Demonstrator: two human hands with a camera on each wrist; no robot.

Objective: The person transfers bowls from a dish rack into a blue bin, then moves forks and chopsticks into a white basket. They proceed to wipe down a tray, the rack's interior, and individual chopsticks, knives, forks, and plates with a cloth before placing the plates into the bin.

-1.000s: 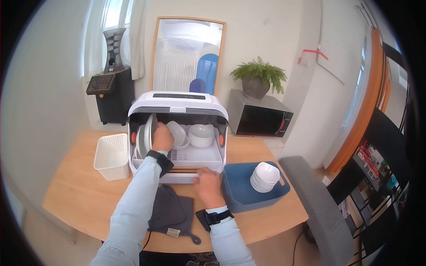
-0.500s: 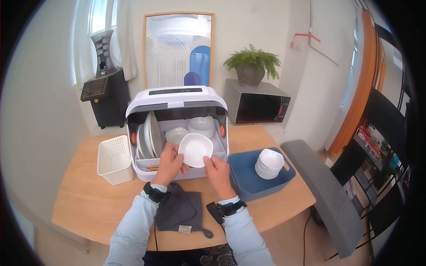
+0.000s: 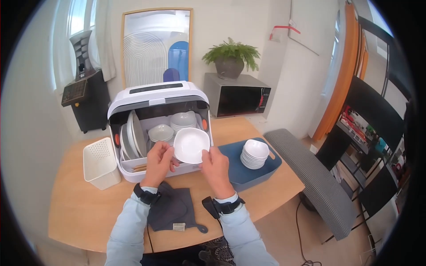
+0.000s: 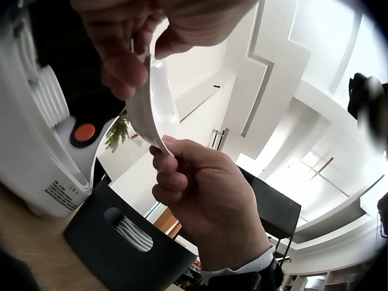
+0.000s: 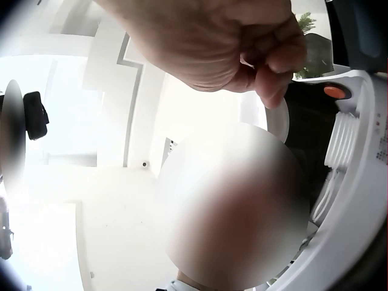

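Note:
A white square-rimmed bowl (image 3: 191,145) is held up in front of the dish dryer (image 3: 157,91), its hollow side toward the head camera. My left hand (image 3: 159,163) pinches its left rim between thumb and fingers. At the lower right rim, my right hand (image 3: 216,172) grips it the same way. The left wrist view shows this bowl (image 4: 160,100) edge-on between both hands. Inside the dryer stand upright plates (image 3: 134,133), a bowl (image 3: 160,132) and a stack of bowls (image 3: 183,119) behind the held one.
A blue bin (image 3: 248,179) with a stack of small white bowls (image 3: 254,154) stands on the right of the table (image 3: 97,213). To the left is a white perforated basket (image 3: 101,164). A dark grey cloth (image 3: 171,208) lies in front. Behind stands a microwave (image 3: 239,97).
My left hand has come out of the dryer from beside the plates, bringing a bowl. My right hand left the dryer's front edge and took hold of the bowl too. The head view has turned right.

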